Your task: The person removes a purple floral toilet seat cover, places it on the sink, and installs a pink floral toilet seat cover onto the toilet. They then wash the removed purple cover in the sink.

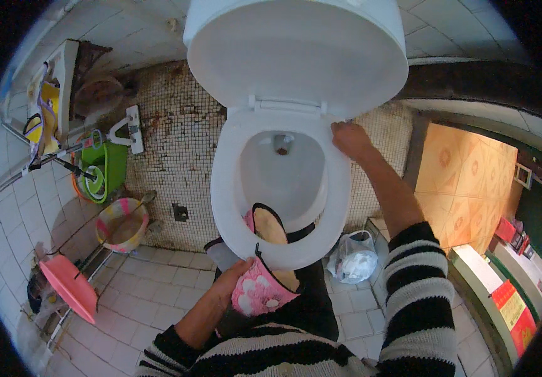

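Observation:
Before me stands a white toilet with its lid (296, 63) raised and its white seat (226, 182) over the bowl. My left hand (230, 283) is closed on a pink floral cloth seat cover (260, 290) with cream lining and black edging. Part of this cover hangs over the front of the seat; another part shows inside the seat opening. At the right rear of the seat, close to the hinge, my right hand (351, 141) is closed on the seat's edge. Its fingertips are partly hidden.
To the left are a green mop bucket (115, 166), a multicoloured basin (122, 224) and a tilted pink basin (70, 288). A white plastic bag (352, 257) lies on the tiles to the right. Beyond a step is an orange tiled floor (459, 182).

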Available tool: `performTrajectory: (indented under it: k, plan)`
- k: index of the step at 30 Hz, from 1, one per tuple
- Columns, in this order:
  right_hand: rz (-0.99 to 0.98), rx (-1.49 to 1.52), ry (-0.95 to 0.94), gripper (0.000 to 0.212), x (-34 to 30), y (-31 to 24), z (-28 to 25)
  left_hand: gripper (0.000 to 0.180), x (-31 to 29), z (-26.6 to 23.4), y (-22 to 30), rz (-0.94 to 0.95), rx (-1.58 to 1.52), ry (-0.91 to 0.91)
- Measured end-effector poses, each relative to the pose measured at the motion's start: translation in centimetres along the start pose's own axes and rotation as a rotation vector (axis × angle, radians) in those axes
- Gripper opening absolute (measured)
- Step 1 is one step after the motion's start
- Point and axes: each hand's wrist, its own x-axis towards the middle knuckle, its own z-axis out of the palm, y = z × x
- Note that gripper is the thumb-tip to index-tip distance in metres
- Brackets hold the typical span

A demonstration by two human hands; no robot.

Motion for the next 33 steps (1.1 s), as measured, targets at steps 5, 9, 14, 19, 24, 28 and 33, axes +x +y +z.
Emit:
performTrajectory:
  k: [5,9,14,19,24,28,33]
  plan:
    - [0.531,0.376,0.281,0.013,-0.4,1.1,3.3,0.051,0.0,-0.2,-0.3,-0.012,-0.006,0.032]
    - [1.152,1.615,0.768,0.01,-3.5,6.7,6.1,0.048,-0.9,1.6,0.5,0.029,0.063,0.054]
    - [0.595,0.782,0.902,0.016,-4.4,0.5,3.0,0.047,0.5,-1.2,-0.6,0.031,0.03,-0.06]
    - [0.19,0.757,0.675,0.017,0.9,-8.9,-1.1,0.048,-0.2,0.0,0.4,0.017,0.096,-0.048]
    - [-0.01,0.394,0.59,0.019,9.7,-15.9,-0.6,0.045,-0.8,0.5,0.7,0.017,0.131,-0.069]
    - [-0.063,0.28,0.366,0.013,12.1,-18.3,-0.3,0.043,-1.4,1.6,1.0,0.017,0.032,-0.064]
    - [-0.158,0.279,0.221,0.011,12.5,-17.6,1.5,0.045,-1.9,2.3,1.4,0.017,-0.065,-0.028]
